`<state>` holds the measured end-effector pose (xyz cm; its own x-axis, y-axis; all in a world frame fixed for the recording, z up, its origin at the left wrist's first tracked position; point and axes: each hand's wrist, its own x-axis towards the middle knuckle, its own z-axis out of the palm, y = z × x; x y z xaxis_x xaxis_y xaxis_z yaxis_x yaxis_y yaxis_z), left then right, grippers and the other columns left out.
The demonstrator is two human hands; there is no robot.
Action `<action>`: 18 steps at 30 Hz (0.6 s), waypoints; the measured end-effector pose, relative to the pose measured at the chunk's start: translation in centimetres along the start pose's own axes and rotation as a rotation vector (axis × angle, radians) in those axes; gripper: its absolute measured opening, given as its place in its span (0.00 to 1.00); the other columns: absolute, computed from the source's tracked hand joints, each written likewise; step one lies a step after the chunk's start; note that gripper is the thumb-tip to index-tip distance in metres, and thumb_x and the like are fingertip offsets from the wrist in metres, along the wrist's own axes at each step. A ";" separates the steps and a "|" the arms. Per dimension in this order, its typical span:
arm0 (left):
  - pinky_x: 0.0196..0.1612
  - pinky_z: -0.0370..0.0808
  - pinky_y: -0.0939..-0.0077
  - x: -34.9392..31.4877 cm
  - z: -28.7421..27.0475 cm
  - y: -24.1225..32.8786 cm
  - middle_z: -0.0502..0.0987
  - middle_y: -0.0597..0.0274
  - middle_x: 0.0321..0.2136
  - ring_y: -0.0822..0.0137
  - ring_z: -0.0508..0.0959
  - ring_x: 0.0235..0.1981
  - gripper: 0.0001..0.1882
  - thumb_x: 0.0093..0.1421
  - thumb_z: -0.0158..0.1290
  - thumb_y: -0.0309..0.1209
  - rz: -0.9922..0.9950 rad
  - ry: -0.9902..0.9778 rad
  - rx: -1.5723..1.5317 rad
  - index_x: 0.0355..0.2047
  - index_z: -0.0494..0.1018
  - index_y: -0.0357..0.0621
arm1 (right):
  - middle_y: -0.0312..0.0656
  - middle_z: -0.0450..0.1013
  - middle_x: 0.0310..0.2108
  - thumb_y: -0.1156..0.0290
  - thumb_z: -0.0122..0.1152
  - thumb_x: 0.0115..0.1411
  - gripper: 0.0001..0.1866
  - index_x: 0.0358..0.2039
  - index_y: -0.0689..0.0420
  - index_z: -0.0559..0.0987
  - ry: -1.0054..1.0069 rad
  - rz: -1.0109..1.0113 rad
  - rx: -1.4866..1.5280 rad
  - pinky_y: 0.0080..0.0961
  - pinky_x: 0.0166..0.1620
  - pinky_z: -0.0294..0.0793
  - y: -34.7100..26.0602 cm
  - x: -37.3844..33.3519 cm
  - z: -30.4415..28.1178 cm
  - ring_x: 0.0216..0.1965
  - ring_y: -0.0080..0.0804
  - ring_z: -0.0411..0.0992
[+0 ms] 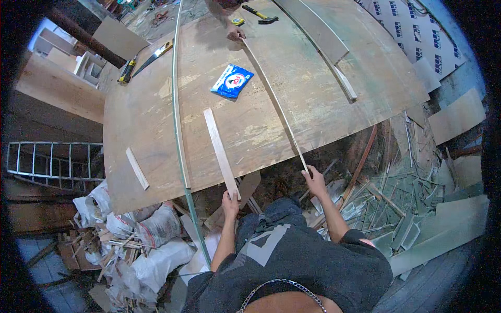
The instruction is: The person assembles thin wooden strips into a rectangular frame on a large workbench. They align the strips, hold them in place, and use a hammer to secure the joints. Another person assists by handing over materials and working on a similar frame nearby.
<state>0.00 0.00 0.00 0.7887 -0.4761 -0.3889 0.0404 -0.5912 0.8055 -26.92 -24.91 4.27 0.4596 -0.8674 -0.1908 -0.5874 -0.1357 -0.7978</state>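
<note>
Spanning the gap between two people, a long thin strip [282,116] lies across the surface [120,190], its near end pinched by the grip of the right hand [314,182] and its far end by a co-worker's hand [236,34]. Holding it at both ends probably keeps so slender a piece from swinging or bowing. The left hand [229,205] has its grip closed about the near end of a shorter, wider batten [219,148], just at the surface's edge; the rest rests on the wood, which likely carries most of its weight.

A long green-edged strip [180,156] runs past the near edge beside the left forearm, perhaps simply because it is too long for the surface. A small offcut [137,168] lies apart on the left. The hammer [266,20] and tape measure [238,22] sit at the far side, near the co-worker, seemingly within that person's reach; a handsaw [156,55] lies by the left edge.

Between the strips, a blue packet [233,81] lies flat, its contents hidden. Below the surface, bulging white sacks [163,261] slump together; wood scraps [125,244] are heaped among them, though I cannot tell which are inside.
</note>
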 end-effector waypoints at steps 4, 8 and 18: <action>0.40 0.73 0.73 0.9 2.8 0.6 0.78 0.52 0.36 0.65 0.78 0.37 0.17 0.60 0.52 0.35 0.017 -0.028 -0.044 0.43 0.68 0.33 | 0.57 0.71 0.28 0.59 0.46 0.63 0.16 0.42 0.60 0.69 0.051 -0.059 -0.070 0.43 0.35 0.68 0.1 2.1 -2.8 0.33 0.53 0.71; 0.39 0.73 0.73 0.5 1.3 1.2 0.78 0.54 0.32 0.67 0.77 0.33 0.17 0.60 0.52 0.34 0.001 -0.045 -0.065 0.43 0.68 0.33 | 0.58 0.70 0.24 0.63 0.42 0.65 0.13 0.34 0.61 0.68 -0.034 0.014 -0.045 0.49 0.31 0.66 0.3 2.1 -1.7 0.31 0.61 0.70; 0.35 0.73 0.73 -0.6 -2.5 2.7 0.69 0.54 0.43 0.66 0.71 0.37 0.24 0.55 0.57 0.34 0.314 0.392 -0.068 0.50 0.65 0.38 | 0.58 0.70 0.33 0.70 0.49 0.60 0.11 0.41 0.60 0.69 0.118 -0.160 -0.335 0.46 0.38 0.68 -4.6 -3.7 -5.6 0.37 0.58 0.69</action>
<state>1.18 0.31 3.58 0.9397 -0.3360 0.0638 -0.2065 -0.4090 0.8889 -29.58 -23.78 11.86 0.4950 -0.8689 0.0036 -0.7082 -0.4059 -0.5778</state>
